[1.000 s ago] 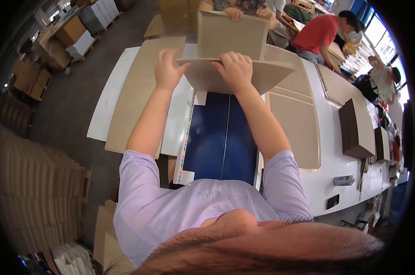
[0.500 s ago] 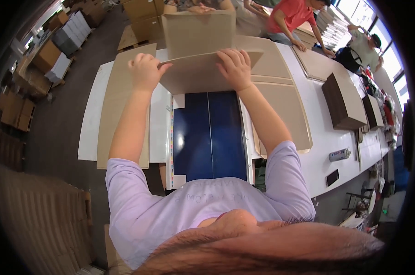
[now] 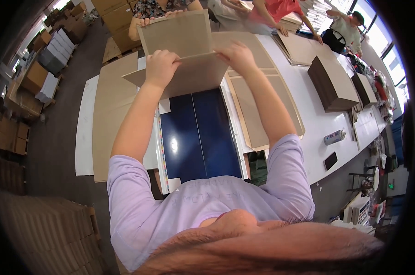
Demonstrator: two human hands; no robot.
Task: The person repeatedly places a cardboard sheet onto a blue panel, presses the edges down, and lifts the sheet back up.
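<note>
A grey-brown cardboard panel (image 3: 196,77) stands tilted over the far end of a glossy dark blue sheet (image 3: 203,133). My left hand (image 3: 162,68) is closed on the panel's upper edge, left of its middle. At the upper right corner, my right hand (image 3: 238,57) pinches the panel, with its fingertips partly hidden. The blue sheet has a pale line down it and white margins, with a strip of colour patches on the left. Behind my panel, another cardboard panel (image 3: 175,36) stands upright, its top edge held by a person's hands (image 3: 154,20) across the table.
Large cardboard sheets lie at left (image 3: 113,119) and right (image 3: 258,107) on the white table (image 3: 304,158). Farther right are a stack of boards (image 3: 333,85), a spray can (image 3: 334,137) and a phone (image 3: 330,161). Other people work at the far side. Corrugated stacks (image 3: 47,229) stand lower left.
My hands have come closer together along the panel's upper edge; the right is now at its right corner. The view has shifted, and the other person's hands now show on the far panel.
</note>
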